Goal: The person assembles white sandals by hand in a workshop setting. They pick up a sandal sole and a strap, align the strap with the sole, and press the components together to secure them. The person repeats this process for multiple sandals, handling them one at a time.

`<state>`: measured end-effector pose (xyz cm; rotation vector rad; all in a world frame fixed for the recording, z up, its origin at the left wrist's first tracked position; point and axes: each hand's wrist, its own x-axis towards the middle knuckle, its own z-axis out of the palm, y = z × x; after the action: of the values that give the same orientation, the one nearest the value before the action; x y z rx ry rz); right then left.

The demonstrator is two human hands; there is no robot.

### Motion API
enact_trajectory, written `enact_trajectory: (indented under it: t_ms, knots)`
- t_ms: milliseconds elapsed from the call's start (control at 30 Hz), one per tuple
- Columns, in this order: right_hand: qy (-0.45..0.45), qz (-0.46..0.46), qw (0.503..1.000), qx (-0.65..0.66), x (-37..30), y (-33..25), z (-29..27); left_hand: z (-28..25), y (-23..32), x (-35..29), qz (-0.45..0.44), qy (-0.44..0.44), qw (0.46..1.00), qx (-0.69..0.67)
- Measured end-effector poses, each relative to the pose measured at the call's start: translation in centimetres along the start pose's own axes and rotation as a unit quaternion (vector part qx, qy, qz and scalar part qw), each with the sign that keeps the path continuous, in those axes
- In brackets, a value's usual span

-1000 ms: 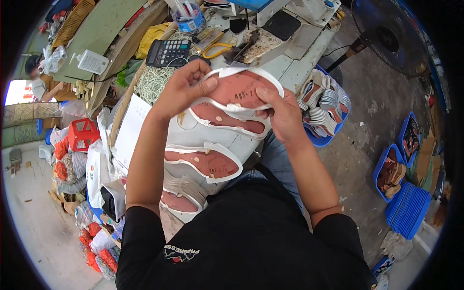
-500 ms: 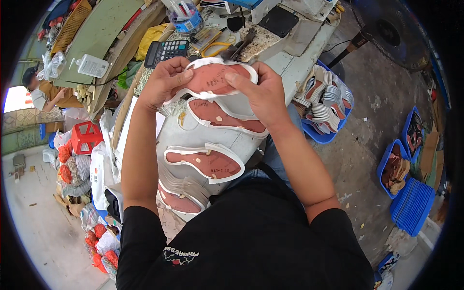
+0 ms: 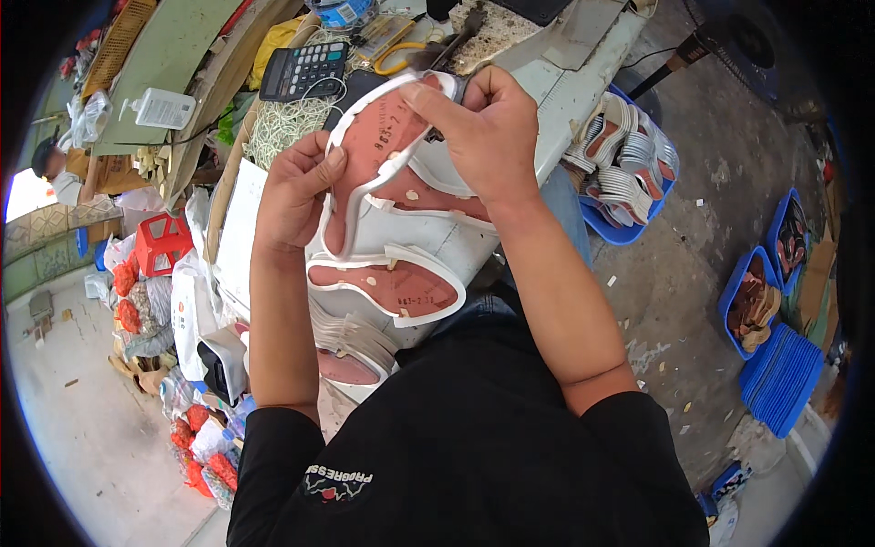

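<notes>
Shoe sole [image 3: 366,150] gripped by my left hand [image 3: 296,191] and right hand [image 3: 492,137]; bare desk [image 3: 553,105] strip beside right knuckles, edge near; lower sole [image 3: 442,201] partly hidden.

The shoe sole [image 3: 367,146], long and curved, has a brownish-red face with dark printed marks and a white rim. It is held aloft at a slant, in front of the calculator [image 3: 303,71] and to its right, narrow end farthest away.
</notes>
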<state>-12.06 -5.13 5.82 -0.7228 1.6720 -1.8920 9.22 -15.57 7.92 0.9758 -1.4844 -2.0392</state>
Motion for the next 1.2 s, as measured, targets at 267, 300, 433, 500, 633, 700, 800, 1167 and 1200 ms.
enact_trajectory:
  t_ms: [267,300,433,500,633,700,800,1167,1200]
  knots:
    - [-0.009,0.02,1.0,0.007,0.2,-0.1,-0.3,3.9,-1.2,-2.7,-0.004,0.008,0.999,-0.032]
    - [-0.014,0.028,0.999,0.022,0.3,0.1,-0.3,4.7,-1.2,-2.9,-0.004,0.007,0.999,-0.034]
    - [-0.056,0.048,0.992,0.107,0.2,-0.1,-1.0,7.6,-1.5,-3.6,-0.003,0.011,0.999,-0.052]
    - [-0.059,0.057,0.983,0.161,-0.3,-0.4,-1.1,8.8,-1.9,-3.4,0.002,0.021,0.997,-0.072]
    - [-0.143,0.048,0.981,0.124,-1.9,0.0,-3.3,11.1,-1.8,-2.7,0.035,0.032,0.993,-0.109]
    - [-0.241,0.13,0.96,0.061,-2.7,-0.5,-5.3,10.9,-2.1,-2.1,0.049,0.042,0.99,-0.125]
    - [-0.324,0.114,0.939,-0.035,-2.9,-0.5,-6.6,12.0,-1.8,-1.4,0.067,0.099,0.983,-0.142]
    - [-0.447,0.043,0.843,-0.297,-4.1,-3.9,-6.8,7.1,-2.5,-4.8,-0.008,0.044,0.992,-0.122]
    - [-0.39,0.05,0.905,-0.161,-5.1,-3.9,-6.4,7.1,-2.7,-6.1,0.007,0.016,0.997,-0.07]
